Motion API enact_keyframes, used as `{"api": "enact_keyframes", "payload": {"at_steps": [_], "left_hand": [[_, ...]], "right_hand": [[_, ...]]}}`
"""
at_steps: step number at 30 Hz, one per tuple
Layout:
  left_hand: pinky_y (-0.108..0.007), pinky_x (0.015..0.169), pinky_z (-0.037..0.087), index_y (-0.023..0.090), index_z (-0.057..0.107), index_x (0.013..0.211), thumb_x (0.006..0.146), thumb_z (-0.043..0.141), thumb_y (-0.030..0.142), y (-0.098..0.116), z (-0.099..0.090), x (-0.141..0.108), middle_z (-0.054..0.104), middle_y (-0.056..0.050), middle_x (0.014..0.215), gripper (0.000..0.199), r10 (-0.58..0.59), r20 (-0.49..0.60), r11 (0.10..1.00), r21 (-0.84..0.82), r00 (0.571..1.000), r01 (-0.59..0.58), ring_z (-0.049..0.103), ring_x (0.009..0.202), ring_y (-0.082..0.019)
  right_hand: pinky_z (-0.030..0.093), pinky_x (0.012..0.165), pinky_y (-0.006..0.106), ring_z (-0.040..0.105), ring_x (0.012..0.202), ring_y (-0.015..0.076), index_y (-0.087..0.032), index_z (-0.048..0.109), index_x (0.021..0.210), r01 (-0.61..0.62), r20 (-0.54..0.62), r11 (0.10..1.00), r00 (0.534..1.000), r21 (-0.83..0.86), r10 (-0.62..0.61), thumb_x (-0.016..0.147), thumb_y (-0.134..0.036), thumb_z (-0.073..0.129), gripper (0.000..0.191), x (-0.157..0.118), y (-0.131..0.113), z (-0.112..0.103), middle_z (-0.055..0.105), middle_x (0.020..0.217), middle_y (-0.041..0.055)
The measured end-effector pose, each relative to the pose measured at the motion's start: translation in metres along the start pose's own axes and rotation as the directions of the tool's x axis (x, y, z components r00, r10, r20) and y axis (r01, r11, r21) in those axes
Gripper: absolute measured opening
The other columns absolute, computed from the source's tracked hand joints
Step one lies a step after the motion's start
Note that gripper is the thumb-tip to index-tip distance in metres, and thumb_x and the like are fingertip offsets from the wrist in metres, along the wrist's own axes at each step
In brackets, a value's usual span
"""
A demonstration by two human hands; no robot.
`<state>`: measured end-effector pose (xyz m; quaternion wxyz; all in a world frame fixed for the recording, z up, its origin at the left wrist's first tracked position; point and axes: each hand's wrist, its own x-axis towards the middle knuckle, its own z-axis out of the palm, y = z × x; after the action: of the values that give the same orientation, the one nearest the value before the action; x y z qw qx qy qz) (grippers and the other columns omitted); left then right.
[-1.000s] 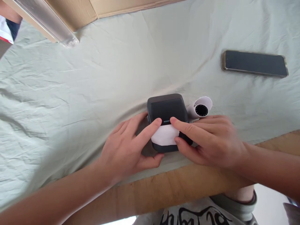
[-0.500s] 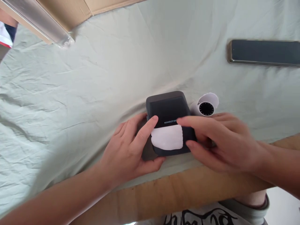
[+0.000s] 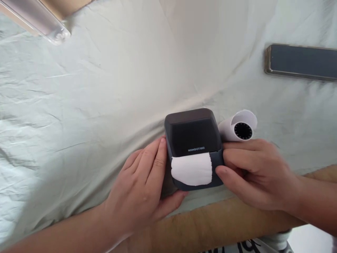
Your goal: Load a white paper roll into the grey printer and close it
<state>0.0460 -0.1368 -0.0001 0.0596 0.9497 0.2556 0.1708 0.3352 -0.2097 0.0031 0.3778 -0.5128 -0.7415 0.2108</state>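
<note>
A dark label printer [image 3: 193,135] marked NIIMBOT sits on the cloth between my hands. A strip of white paper [image 3: 192,170] sticks out of its slot and hangs over the front. My left hand [image 3: 142,179] grips the printer's left side, its thumb at the front lower edge. On the other side my right hand [image 3: 256,172] holds the right edge, thumb on the front corner and fingers curled along the side. Right behind that hand lies a white paper roll [image 3: 228,130] with a black core, its loose end curling up.
A phone [image 3: 302,61] in a clear case lies at the far right. A clear plastic piece [image 3: 50,26] and brown cardboard [image 3: 67,7] are at the top left. The wrinkled pale cloth [image 3: 118,70] covers the surface down to a wooden edge [image 3: 200,221].
My left index finger has come off the printer's top to its left side. My right index finger has moved from the lid by the logo to the right side. The view has shifted slightly.
</note>
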Motion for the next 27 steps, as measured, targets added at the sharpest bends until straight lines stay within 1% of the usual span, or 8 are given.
{"api": "enact_keyframes", "payload": {"at_steps": [3,8,11,15,17,21,23,27], "left_hand": [[-0.051,0.117,0.073,-0.004,0.02,0.196,0.125,0.055,0.052,-0.001,-0.002,0.0,0.078,-0.036,0.162,0.097,0.01,0.056,1.0,0.01,0.998,-0.01,0.084,0.144,-0.045],[-0.054,0.117,0.076,-0.003,0.021,0.195,0.126,0.054,0.056,-0.004,-0.004,-0.001,0.074,-0.039,0.167,0.097,-0.002,0.068,1.0,-0.004,0.998,0.002,0.084,0.147,-0.047],[-0.054,0.12,0.075,0.004,0.029,0.194,0.125,0.059,0.057,-0.006,-0.003,-0.001,0.071,-0.038,0.172,0.092,-0.022,0.064,0.997,-0.071,0.998,0.027,0.082,0.153,-0.047],[-0.053,0.124,0.074,0.013,0.042,0.189,0.12,0.067,0.052,-0.009,-0.002,0.001,0.068,-0.032,0.176,0.083,-0.07,0.071,0.981,-0.177,0.995,0.082,0.078,0.159,-0.044],[-0.054,0.124,0.074,0.017,0.044,0.189,0.117,0.073,0.052,-0.01,-0.001,0.001,0.067,-0.03,0.178,0.085,-0.078,0.061,0.976,-0.199,0.995,0.088,0.078,0.158,-0.044],[-0.055,0.124,0.074,0.023,0.038,0.193,0.111,0.082,0.053,-0.013,0.002,-0.001,0.065,-0.027,0.181,0.098,-0.079,0.058,0.979,-0.183,0.995,0.089,0.077,0.159,-0.046],[-0.055,0.127,0.072,0.022,0.034,0.194,0.108,0.083,0.052,-0.013,0.002,0.0,0.066,-0.026,0.181,0.103,-0.092,0.071,0.98,-0.169,0.993,0.103,0.075,0.162,-0.045],[-0.056,0.13,0.068,0.017,0.029,0.193,0.11,0.077,0.053,-0.013,0.001,0.002,0.068,-0.026,0.18,0.103,-0.088,0.102,0.984,-0.144,0.991,0.102,0.074,0.163,-0.045]], "right_hand": [[0.017,0.054,0.033,0.023,0.058,0.0103,-0.025,0.03,0.083,-0.01,0.01,1.0,1.0,-0.001,0.01,0.116,-0.015,0.057,0.045,-0.001,0.0,0.001,0.033,0.065,-0.0064],[0.016,0.053,0.033,0.023,0.058,0.0103,-0.025,0.028,0.085,-0.004,0.026,1.0,1.0,-0.006,0.004,0.116,-0.013,0.057,0.044,0.001,-0.001,0.0,0.032,0.066,-0.0064],[0.015,0.053,0.033,0.023,0.059,0.0103,-0.024,0.027,0.085,-0.002,0.035,1.0,0.999,-0.01,0.002,0.116,-0.013,0.056,0.044,0.001,-0.001,0.001,0.031,0.066,-0.0064],[0.017,0.051,0.03,0.025,0.056,0.0089,-0.025,0.027,0.082,0.031,0.016,0.999,0.999,0.009,-0.031,0.114,-0.013,0.055,0.044,0.007,-0.001,-0.001,0.033,0.063,-0.0069],[0.022,0.049,0.026,0.029,0.054,0.0075,-0.025,0.028,0.08,0.057,0.062,0.998,0.996,-0.003,-0.057,0.112,-0.012,0.055,0.044,0.013,-0.002,-0.005,0.037,0.06,-0.007],[0.027,0.049,0.022,0.035,0.052,0.0064,-0.025,0.028,0.079,0.114,0.118,0.987,0.988,-0.114,-0.1,0.107,-0.009,0.058,0.044,0.021,-0.006,-0.013,0.04,0.058,-0.0074],[0.027,0.048,0.023,0.033,0.05,0.0069,-0.026,0.027,0.081,0.109,0.099,0.974,0.991,-0.199,-0.09,0.106,-0.01,0.058,0.043,0.022,-0.01,-0.017,0.038,0.056,-0.0081],[0.028,0.046,0.024,0.036,0.045,0.0084,-0.028,0.034,0.091,0.042,0.04,0.916,0.999,-0.398,-0.028,0.105,-0.015,0.061,0.033,0.026,-0.02,-0.029,0.047,0.058,-0.009]]}}
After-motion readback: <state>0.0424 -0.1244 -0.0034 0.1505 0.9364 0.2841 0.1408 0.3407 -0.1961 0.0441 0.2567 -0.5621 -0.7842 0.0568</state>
